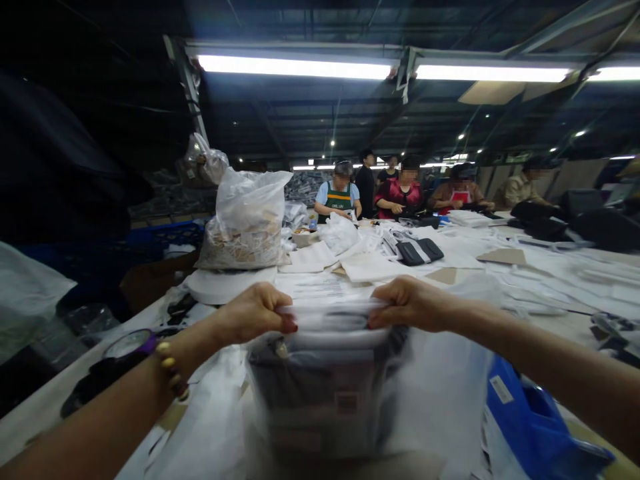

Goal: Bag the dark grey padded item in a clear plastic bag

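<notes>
A clear plastic bag [330, 413] with a dark item inside hangs upright in front of me, smeared by motion. On the bag's front a small pale label with reddish print shows. My left hand [263, 310] pinches the top edge at its left corner, thumb on the near side. At the right corner, my right hand [403, 305] grips the same edge between thumb and fingers. Between the two hands the upper edge is stretched straight and looks folded. What exactly the dark item is, I cannot make out.
A large translucent sack [250, 220] of scraps stands at the left back. White sheets [370, 263] and a black pouch [420, 251] lie across the table. A blue plastic bin [525, 413] sits at the lower right. Several people work along the far side.
</notes>
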Available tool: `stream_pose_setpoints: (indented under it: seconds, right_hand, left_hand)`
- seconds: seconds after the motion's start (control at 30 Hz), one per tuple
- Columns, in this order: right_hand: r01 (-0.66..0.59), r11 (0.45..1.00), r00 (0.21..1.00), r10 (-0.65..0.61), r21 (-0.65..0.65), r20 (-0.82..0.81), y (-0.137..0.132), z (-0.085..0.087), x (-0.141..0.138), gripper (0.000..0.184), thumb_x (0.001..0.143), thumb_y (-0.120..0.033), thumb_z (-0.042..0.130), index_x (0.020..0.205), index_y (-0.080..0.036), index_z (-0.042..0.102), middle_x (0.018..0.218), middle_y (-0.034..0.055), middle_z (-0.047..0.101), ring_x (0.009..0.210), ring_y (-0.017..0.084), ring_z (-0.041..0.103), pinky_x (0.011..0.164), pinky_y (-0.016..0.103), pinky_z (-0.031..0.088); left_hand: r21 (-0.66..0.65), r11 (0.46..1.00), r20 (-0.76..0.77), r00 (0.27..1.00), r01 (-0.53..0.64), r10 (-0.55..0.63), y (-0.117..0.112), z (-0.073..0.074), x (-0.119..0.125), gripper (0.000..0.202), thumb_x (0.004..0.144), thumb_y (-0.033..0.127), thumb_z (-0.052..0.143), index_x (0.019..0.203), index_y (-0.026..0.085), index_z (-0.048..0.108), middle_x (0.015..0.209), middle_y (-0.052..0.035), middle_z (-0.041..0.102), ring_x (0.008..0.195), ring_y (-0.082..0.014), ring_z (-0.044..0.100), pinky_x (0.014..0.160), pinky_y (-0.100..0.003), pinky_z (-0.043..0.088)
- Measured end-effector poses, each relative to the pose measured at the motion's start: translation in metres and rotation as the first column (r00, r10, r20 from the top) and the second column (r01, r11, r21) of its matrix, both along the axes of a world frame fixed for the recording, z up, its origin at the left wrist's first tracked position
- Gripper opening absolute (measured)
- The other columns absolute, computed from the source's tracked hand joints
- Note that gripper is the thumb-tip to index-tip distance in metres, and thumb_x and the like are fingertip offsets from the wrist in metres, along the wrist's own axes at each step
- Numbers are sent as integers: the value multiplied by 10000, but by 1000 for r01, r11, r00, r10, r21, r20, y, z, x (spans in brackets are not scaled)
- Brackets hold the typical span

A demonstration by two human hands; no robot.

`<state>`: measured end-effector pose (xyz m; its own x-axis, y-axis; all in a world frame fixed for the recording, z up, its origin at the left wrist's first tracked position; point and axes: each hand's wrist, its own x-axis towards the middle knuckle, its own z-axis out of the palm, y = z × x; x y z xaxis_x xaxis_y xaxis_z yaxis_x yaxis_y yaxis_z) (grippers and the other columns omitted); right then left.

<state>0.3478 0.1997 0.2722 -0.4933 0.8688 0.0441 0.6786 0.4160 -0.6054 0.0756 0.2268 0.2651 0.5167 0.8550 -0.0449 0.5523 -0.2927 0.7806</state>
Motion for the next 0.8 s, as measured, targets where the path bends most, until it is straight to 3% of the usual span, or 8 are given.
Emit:
stream_pose_setpoints:
  seconds: [0.13, 0.27, 0.5, 0.63, 0.7, 0.73, 0.77, 0.8]
  right_hand:
    - [-80, 979, 988, 53, 187, 144, 9, -6, -4, 429, 714, -517, 510, 498, -158, 416, 484, -73, 255, 496, 61, 249, 464, 206, 202]
    - [-42, 970, 986, 2, 239, 166, 13, -5, -6, 454, 706, -556, 461, 488, -184, 320, 471, -71, 213, 473, 66, 233, 448, 212, 188]
    - [-57, 976, 987, 24, 212, 157, 22, -13, -10, 458, 698, -577, 448, 492, -190, 319, 487, -67, 220, 490, 72, 247, 464, 211, 213]
    - [-51, 939, 966, -40, 339, 254, 30, 3, -12, 404, 716, -489, 513, 495, -173, 392, 481, -63, 250, 496, 72, 277, 494, 219, 226]
    - [-57, 871, 952, -100, 489, 288, 23, 14, -10, 346, 759, -421, 521, 532, -164, 480, 495, -50, 331, 503, 75, 321, 507, 226, 235]
    - [-87, 822, 944, -112, 563, 310, 15, 16, -9, 306, 793, -373, 499, 574, -162, 531, 514, -38, 389, 507, 78, 350, 506, 231, 236]
    - [-136, 759, 937, -110, 637, 332, 3, 13, -8, 273, 828, -317, 461, 634, -164, 577, 533, -26, 442, 504, 83, 374, 498, 236, 234]
    - [-202, 691, 927, -95, 694, 364, -11, 5, -8, 260, 856, -248, 409, 720, -166, 614, 564, -10, 501, 504, 91, 406, 488, 243, 238]
  left_hand:
    - [93, 995, -39, 999, -34, 38, 7, -4, 1, 315, 528, 421, 602, 436, 169, 437, 431, 60, 299, 438, -64, 246, 410, -217, 157]
    - [154, 987, -60, 997, -37, 46, 5, -2, -2, 354, 509, 426, 596, 403, 183, 362, 428, 66, 251, 438, -59, 226, 412, -220, 152]
    - [206, 978, -119, 991, -30, 55, 13, -4, -6, 344, 502, 429, 609, 415, 172, 397, 427, 67, 281, 442, -63, 256, 424, -213, 186]
    - [320, 947, -163, 982, -40, 96, 20, 9, -7, 254, 542, 372, 621, 473, 155, 510, 450, 48, 372, 468, -86, 339, 459, -220, 245]
    - [426, 902, -153, 976, -74, 152, 12, 16, -9, 196, 613, 344, 610, 578, 151, 604, 501, 30, 444, 518, -107, 402, 502, -230, 274]
    - [524, 849, -159, 973, -61, 168, 4, 15, -11, 179, 667, 327, 587, 653, 157, 642, 535, 20, 485, 544, -118, 430, 521, -238, 282]
    - [634, 773, -167, 970, -33, 179, -7, 9, -14, 172, 722, 295, 553, 737, 166, 666, 562, 12, 517, 559, -124, 448, 531, -246, 284]
    - [780, 622, -208, 964, 63, 163, -20, -2, -17, 190, 775, 255, 508, 819, 176, 674, 588, 6, 549, 564, -126, 465, 533, -253, 288]
